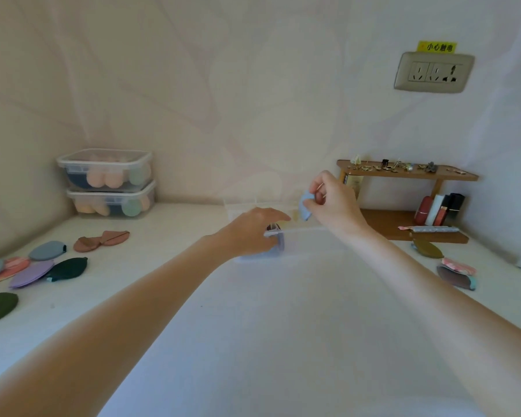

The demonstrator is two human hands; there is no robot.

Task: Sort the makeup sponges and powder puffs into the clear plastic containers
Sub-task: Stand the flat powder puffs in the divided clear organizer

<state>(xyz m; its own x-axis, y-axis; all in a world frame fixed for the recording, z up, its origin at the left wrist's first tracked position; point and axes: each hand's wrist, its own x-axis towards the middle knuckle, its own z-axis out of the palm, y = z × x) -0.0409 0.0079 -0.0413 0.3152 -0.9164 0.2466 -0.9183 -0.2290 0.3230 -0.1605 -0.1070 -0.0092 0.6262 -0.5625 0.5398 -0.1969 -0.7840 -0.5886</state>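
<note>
A clear plastic container point(313, 233) stands at the middle of the white table. My right hand point(333, 203) pinches a light blue powder puff point(305, 207) above the container's right part. My left hand point(253, 230) rests on the container's left front corner, thumb at its rim. Inside, something dark shows beside that hand. Several loose puffs lie at the left: a blue-grey puff point(46, 250), a brown pair point(101, 239), a purple puff point(32, 273), a dark green puff point(68, 268). More puffs point(457, 273) lie at the right.
Two stacked lidded clear boxes point(109, 183) holding sponges stand at the back left against the wall. A small wooden shelf point(403, 173) with trinkets and lipsticks point(439, 209) stands at the back right. A wall socket point(433, 72) is above it. An olive puff point(427, 248) lies before the shelf.
</note>
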